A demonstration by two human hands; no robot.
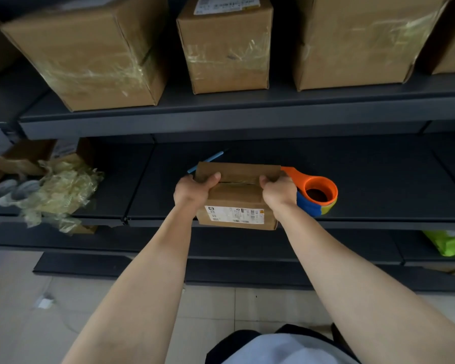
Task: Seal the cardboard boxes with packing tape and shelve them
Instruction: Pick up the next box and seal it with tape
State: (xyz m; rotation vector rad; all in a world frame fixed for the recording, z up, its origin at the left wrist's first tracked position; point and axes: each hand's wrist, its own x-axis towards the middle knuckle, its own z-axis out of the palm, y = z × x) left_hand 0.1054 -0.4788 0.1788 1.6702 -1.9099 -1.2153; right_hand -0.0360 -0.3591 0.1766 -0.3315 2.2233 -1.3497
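One small cardboard box [237, 198] sits at the near edge of the middle shelf [378, 179]. Its top flaps are closed with a glossy strip along the seam, and a white label is on its near face. Two hands clamp it from opposite ends: the left hand [192, 191] grips the left end with its thumb on top, and the right hand [277, 191] curls round the right end. One tape dispenser [318, 193], orange with a blue and yellow roll, lies just right of the box against the right hand; whether that hand also holds its handle cannot be told. One blue pen [208, 160] lies just beyond the box's far left corner. On the upper shelf [221, 122] stand three large taped boxes [226, 48], with parts of two more at the frame's edges. At the far left, one open carton [24, 158] has crumpled clear wrap [61, 190] spilling from it. One green packet [449, 243] rests on a lower shelf at the right.
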